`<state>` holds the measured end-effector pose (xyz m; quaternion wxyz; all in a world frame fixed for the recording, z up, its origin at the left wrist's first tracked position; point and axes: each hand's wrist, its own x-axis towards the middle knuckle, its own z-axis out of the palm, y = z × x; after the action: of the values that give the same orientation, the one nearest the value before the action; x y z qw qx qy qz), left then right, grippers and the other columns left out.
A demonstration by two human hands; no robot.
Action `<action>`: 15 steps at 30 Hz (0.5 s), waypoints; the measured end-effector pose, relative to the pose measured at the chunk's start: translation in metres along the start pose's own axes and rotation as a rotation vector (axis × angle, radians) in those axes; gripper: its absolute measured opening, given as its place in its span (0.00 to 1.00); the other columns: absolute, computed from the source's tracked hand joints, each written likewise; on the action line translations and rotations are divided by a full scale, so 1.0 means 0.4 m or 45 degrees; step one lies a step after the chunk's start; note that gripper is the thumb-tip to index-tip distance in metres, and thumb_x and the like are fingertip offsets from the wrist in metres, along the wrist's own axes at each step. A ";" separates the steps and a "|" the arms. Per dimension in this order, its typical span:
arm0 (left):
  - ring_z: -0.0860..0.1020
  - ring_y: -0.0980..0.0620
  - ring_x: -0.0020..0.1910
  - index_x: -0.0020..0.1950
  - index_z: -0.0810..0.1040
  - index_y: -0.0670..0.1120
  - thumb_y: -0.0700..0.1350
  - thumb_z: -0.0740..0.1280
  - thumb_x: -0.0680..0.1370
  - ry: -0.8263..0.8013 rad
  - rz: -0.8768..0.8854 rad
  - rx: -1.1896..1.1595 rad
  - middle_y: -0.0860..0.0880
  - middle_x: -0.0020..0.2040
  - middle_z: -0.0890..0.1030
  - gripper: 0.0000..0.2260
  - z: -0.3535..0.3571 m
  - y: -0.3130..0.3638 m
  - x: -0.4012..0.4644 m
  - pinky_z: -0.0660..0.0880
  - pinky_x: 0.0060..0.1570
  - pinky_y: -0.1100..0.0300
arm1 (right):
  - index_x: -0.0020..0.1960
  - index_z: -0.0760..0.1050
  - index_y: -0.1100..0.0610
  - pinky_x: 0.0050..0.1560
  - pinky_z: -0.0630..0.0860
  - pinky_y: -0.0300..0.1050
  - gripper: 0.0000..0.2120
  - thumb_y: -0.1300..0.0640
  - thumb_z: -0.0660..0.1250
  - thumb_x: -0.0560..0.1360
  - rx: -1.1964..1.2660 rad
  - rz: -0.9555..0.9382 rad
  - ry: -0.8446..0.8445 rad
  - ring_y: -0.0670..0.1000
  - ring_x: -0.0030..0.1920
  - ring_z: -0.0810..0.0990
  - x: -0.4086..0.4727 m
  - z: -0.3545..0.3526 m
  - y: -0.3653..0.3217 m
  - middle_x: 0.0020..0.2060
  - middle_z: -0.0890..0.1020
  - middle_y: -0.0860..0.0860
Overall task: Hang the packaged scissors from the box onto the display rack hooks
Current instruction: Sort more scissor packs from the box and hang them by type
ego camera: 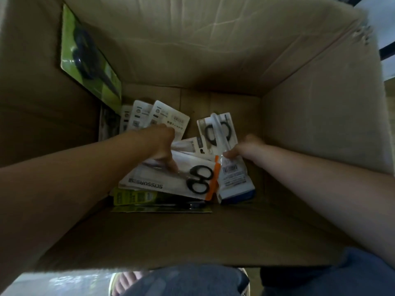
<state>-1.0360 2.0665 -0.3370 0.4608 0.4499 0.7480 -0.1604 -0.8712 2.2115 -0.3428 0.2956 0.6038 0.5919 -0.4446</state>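
Both arms are deep in the cardboard box (320, 124). The left hand (163, 144) pinches the white scissors pack with the orange stripe (171, 180) on top of the pile, while the right hand (241, 149) pinches the top edge of a blue-bottomed pack (234, 180) just beside it. The risk, I'd say: overlapping cards snag and drag neighbours up, or a thin pinch slips.

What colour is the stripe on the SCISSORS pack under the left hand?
Orange stripe along the pack's handle end; head view.
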 end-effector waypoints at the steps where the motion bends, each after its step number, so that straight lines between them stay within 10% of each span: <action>1: 0.67 0.47 0.57 0.65 0.69 0.45 0.63 0.76 0.62 -0.001 0.002 0.097 0.44 0.64 0.68 0.39 0.005 0.011 -0.010 0.70 0.54 0.54 | 0.66 0.65 0.60 0.48 0.68 0.49 0.31 0.59 0.75 0.68 -0.015 0.007 -0.031 0.58 0.61 0.72 -0.001 0.003 0.004 0.60 0.73 0.57; 9: 0.68 0.42 0.64 0.70 0.60 0.44 0.53 0.80 0.62 0.053 -0.045 0.169 0.42 0.66 0.66 0.44 0.058 0.079 -0.046 0.71 0.60 0.49 | 0.65 0.65 0.58 0.59 0.74 0.57 0.31 0.61 0.76 0.66 0.056 -0.045 -0.108 0.59 0.58 0.76 -0.008 -0.007 0.014 0.57 0.76 0.57; 15: 0.70 0.43 0.61 0.69 0.66 0.46 0.54 0.76 0.67 0.118 0.123 0.281 0.42 0.67 0.63 0.35 0.055 0.068 -0.061 0.72 0.54 0.54 | 0.50 0.74 0.53 0.50 0.75 0.50 0.14 0.64 0.73 0.68 -0.059 -0.231 -0.292 0.53 0.50 0.79 -0.007 -0.038 -0.009 0.48 0.80 0.53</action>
<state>-0.9973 2.0542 -0.3236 0.3807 0.5405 0.7236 -0.1985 -0.8715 2.2242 -0.3330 0.3337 0.4859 0.6165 -0.5220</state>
